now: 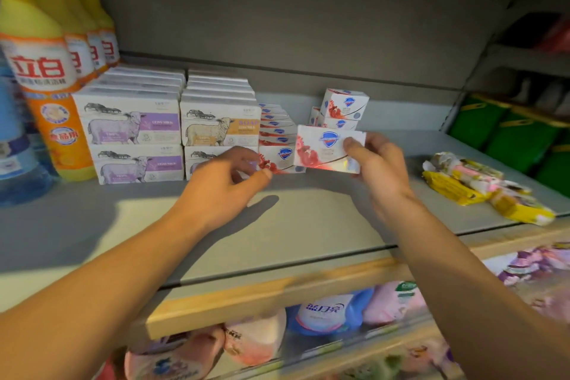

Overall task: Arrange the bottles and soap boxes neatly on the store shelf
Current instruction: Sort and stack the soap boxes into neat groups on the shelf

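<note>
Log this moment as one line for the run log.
right hand: holds red-and-white soap box | left hand: fingers at front box of soap row | sheep-print boxes: stacked | shelf: arranging unfinished

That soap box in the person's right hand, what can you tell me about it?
The soap box is a small white carton, seemingly cardboard, printed with a blue shield logo and red fruit-like artwork. The right hand pinches its right end, thumb on the front, holding it upright, slightly tilted, face toward the camera, above the grey shelf. It overlaps the front box of the matching row to its left.
</note>
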